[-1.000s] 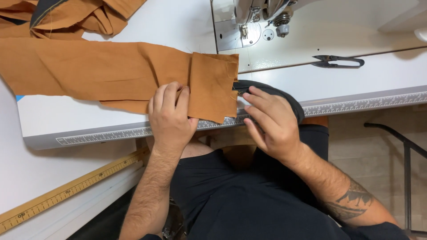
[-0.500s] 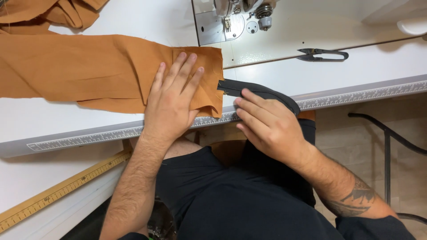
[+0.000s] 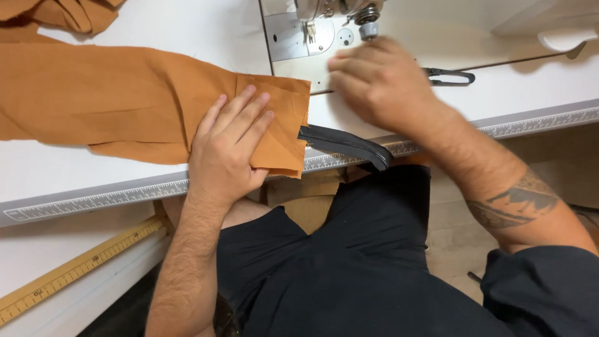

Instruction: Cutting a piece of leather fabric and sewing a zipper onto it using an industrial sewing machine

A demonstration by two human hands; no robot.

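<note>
Right hand (image 3: 380,84) has left the black strip (image 3: 346,145) and moved far toward the sewing machine (image 3: 324,25); blurred, grip can't tell. Left hand (image 3: 228,146) stays flat, fingers spread, pressing the orange fabric (image 3: 125,93) at the near table edge (image 3: 93,200); grasping nothing.

Motion-blurred right hand (image 3: 380,81) — snips (image 3: 449,76) half hidden behind it

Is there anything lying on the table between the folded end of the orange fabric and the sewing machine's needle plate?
Nothing visible does. The orange fabric, pinned by the left hand, ends right beside the needle plate. The right hand hovers just right of that gap; a black strip lies nearer the table edge.
</note>
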